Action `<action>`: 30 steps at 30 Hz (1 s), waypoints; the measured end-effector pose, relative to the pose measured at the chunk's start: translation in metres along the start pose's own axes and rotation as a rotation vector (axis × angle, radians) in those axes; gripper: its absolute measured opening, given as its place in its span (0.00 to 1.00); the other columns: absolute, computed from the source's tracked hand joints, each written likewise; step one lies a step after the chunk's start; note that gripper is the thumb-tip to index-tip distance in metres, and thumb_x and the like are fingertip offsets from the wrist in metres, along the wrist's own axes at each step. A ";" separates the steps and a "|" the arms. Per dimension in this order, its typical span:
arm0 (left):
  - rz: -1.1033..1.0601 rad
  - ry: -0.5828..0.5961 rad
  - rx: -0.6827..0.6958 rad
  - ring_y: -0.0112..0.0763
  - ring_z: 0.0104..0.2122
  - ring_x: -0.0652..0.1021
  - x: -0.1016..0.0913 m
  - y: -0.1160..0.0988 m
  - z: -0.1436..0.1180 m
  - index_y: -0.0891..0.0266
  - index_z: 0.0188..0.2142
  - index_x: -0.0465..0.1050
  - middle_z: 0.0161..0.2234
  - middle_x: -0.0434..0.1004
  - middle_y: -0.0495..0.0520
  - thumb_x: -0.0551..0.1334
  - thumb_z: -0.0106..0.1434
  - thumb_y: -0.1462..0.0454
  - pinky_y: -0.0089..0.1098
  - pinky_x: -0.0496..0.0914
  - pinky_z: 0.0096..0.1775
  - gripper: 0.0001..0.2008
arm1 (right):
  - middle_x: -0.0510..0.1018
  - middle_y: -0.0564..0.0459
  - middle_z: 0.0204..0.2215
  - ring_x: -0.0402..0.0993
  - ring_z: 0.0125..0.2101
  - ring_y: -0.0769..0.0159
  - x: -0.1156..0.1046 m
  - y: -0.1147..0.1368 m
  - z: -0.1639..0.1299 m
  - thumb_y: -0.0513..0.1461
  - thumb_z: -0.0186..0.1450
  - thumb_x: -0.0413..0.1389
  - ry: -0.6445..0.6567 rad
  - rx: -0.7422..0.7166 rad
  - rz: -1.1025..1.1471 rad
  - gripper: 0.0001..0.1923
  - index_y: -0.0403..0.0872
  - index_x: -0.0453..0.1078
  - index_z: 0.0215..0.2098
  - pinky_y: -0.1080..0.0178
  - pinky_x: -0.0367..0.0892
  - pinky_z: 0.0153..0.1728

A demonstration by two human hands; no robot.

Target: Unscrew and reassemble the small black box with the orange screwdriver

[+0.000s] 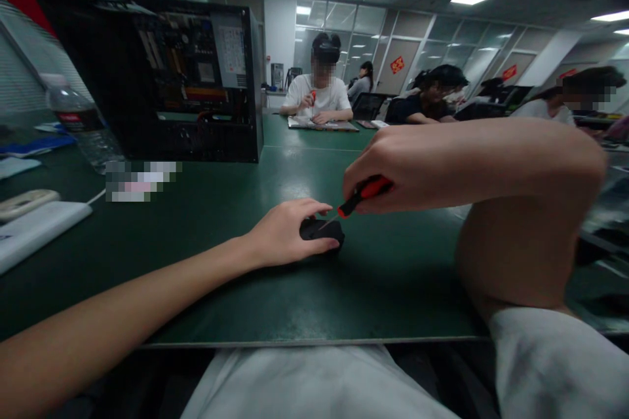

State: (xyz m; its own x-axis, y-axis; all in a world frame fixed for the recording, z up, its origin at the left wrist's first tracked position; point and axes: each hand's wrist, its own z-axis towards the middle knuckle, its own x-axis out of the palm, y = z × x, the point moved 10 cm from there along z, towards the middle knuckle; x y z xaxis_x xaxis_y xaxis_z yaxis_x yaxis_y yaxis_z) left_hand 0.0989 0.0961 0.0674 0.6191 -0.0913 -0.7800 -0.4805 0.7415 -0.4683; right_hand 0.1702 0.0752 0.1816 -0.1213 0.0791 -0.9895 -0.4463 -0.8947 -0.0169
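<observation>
My left hand point(281, 233) rests on the table with thumb and fingers closed around the sides of a small black computer mouse point(330, 230). My right hand point(393, 160) is wrapped around the red and black handle of a screwdriver point(367, 190). The thin shaft slants down to the left, and its tip meets the upper face of the mouse. Whether the tip sits in a screw is too small to make out. Part of the mouse is hidden by my left fingers.
An open black computer case point(253, 91) stands on the green table point(304, 308) at the back left. Near it are a plastic bottle point(83, 119) and a white box point(44, 229). Across the table a person point(319, 91) holds a screwdriver over a flat panel point(324, 124). Other people sit at the right.
</observation>
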 end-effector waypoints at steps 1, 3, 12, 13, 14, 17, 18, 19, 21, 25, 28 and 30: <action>0.014 0.036 -0.007 0.42 0.45 0.80 0.006 0.002 0.000 0.64 0.52 0.77 0.47 0.82 0.59 0.69 0.62 0.52 0.36 0.72 0.46 0.24 | 0.72 0.62 0.17 0.59 0.15 0.77 0.009 -0.003 -0.003 0.40 0.61 0.64 0.093 -0.008 -0.020 0.04 0.49 0.77 0.29 0.65 0.54 0.20; 0.009 0.083 0.001 0.40 0.43 0.81 0.012 0.005 -0.001 0.63 0.50 0.79 0.44 0.83 0.57 0.67 0.64 0.54 0.34 0.72 0.45 0.19 | 0.73 0.61 0.18 0.60 0.14 0.76 0.020 -0.009 -0.010 0.38 0.61 0.63 0.181 -0.001 -0.019 0.01 0.51 0.78 0.31 0.64 0.53 0.20; -0.061 0.029 -0.041 0.37 0.40 0.82 0.003 0.009 -0.010 0.63 0.46 0.80 0.42 0.84 0.56 0.69 0.61 0.57 0.33 0.72 0.43 0.17 | 0.80 0.51 0.29 0.74 0.26 0.65 0.090 -0.044 -0.068 0.40 0.67 0.53 0.184 0.161 -0.006 0.08 0.48 0.73 0.41 0.64 0.61 0.26; -0.063 0.023 -0.045 0.37 0.40 0.82 0.003 0.009 -0.010 0.63 0.46 0.80 0.42 0.84 0.55 0.69 0.61 0.57 0.33 0.72 0.43 0.16 | 0.80 0.49 0.30 0.75 0.26 0.65 0.095 -0.049 -0.073 0.39 0.68 0.51 0.104 0.144 -0.024 0.09 0.46 0.72 0.42 0.64 0.62 0.27; -0.061 0.018 -0.048 0.37 0.40 0.82 0.004 0.009 -0.009 0.63 0.46 0.80 0.42 0.85 0.55 0.69 0.60 0.58 0.32 0.72 0.43 0.16 | 0.80 0.48 0.31 0.74 0.26 0.65 0.100 -0.054 -0.078 0.39 0.68 0.50 0.021 0.110 -0.042 0.10 0.45 0.71 0.42 0.64 0.62 0.28; -0.041 0.011 -0.057 0.37 0.39 0.82 0.004 0.009 -0.009 0.62 0.45 0.81 0.41 0.85 0.54 0.69 0.60 0.57 0.32 0.72 0.41 0.16 | 0.79 0.49 0.29 0.71 0.24 0.68 0.112 -0.063 -0.088 0.40 0.69 0.49 -0.169 -0.026 -0.052 0.11 0.43 0.70 0.43 0.65 0.61 0.27; -0.035 0.013 -0.059 0.37 0.39 0.82 0.004 0.010 -0.009 0.62 0.45 0.81 0.42 0.85 0.55 0.69 0.60 0.57 0.32 0.72 0.41 0.16 | 0.77 0.50 0.28 0.70 0.23 0.69 0.114 -0.065 -0.090 0.40 0.69 0.49 -0.211 -0.063 -0.038 0.11 0.42 0.69 0.43 0.66 0.61 0.27; -0.032 0.015 -0.058 0.37 0.39 0.82 0.004 0.010 -0.009 0.62 0.45 0.81 0.42 0.84 0.55 0.69 0.60 0.58 0.32 0.72 0.41 0.16 | 0.76 0.51 0.26 0.68 0.23 0.70 0.116 -0.067 -0.090 0.39 0.69 0.49 -0.244 -0.092 -0.019 0.10 0.42 0.69 0.42 0.67 0.60 0.27; -0.030 0.025 -0.050 0.37 0.40 0.82 0.005 0.010 -0.009 0.62 0.46 0.80 0.43 0.84 0.55 0.68 0.61 0.58 0.32 0.72 0.42 0.16 | 0.74 0.54 0.25 0.65 0.21 0.72 0.119 -0.070 -0.088 0.39 0.68 0.49 -0.281 -0.134 0.022 0.08 0.43 0.68 0.41 0.68 0.59 0.26; -0.022 0.020 -0.032 0.37 0.41 0.82 0.005 0.008 -0.010 0.62 0.47 0.80 0.44 0.84 0.55 0.67 0.62 0.58 0.33 0.72 0.43 0.16 | 0.71 0.55 0.24 0.63 0.22 0.72 0.125 -0.068 -0.083 0.38 0.67 0.49 -0.268 -0.170 0.073 0.06 0.45 0.66 0.39 0.68 0.58 0.26; -0.012 -0.003 -0.033 0.38 0.42 0.82 0.004 0.009 -0.010 0.62 0.47 0.80 0.44 0.84 0.55 0.67 0.62 0.57 0.33 0.72 0.44 0.16 | 0.71 0.55 0.25 0.63 0.23 0.71 0.128 -0.064 -0.083 0.38 0.67 0.48 -0.248 -0.186 0.052 0.07 0.46 0.66 0.40 0.67 0.58 0.27; -0.002 -0.001 -0.032 0.38 0.41 0.82 0.004 0.009 -0.010 0.62 0.47 0.80 0.44 0.84 0.55 0.67 0.61 0.57 0.34 0.73 0.43 0.16 | 0.71 0.55 0.26 0.64 0.23 0.71 0.128 -0.061 -0.083 0.38 0.66 0.48 -0.236 -0.199 0.037 0.07 0.46 0.66 0.40 0.67 0.58 0.27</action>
State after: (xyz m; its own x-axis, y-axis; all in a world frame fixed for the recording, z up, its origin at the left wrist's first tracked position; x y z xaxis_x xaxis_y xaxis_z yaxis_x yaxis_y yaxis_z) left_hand 0.0911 0.0953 0.0557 0.6204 -0.0919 -0.7789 -0.4989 0.7200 -0.4824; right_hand 0.2556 0.1034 0.0438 -0.3467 0.1241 -0.9297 -0.2578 -0.9656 -0.0327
